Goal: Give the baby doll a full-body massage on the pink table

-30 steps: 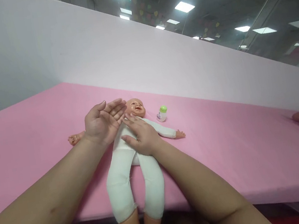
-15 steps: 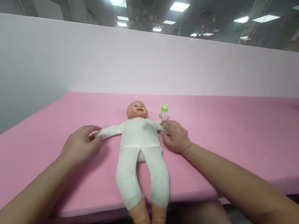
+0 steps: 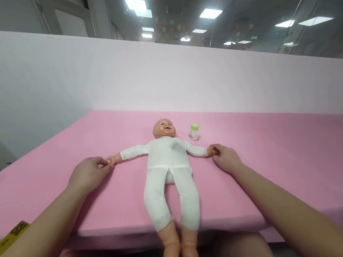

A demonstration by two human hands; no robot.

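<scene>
My left hand (image 3: pixel 88 176) pinches the baby doll (image 3: pixel 167 154) by one plastic hand (image 3: pixel 114 159); it lies face-up between my hands, feet (image 3: pixel 172 255) past the pink tabletop (image 3: pixel 282 162) — a hard tug my way could drop it. Near the green-capped bottle (image 3: pixel 193 132), my right hand (image 3: pixel 228 158) pinches its other hand (image 3: pixel 210 151).

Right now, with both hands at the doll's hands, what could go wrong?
The doll lies with its feet past the near edge of the pink surface, so a pull toward the person might slide it off. The bottle stands close to one doll arm; lifting that arm could tip it. Uneven tugging by the left hand and right hand might twist the doll.
</scene>
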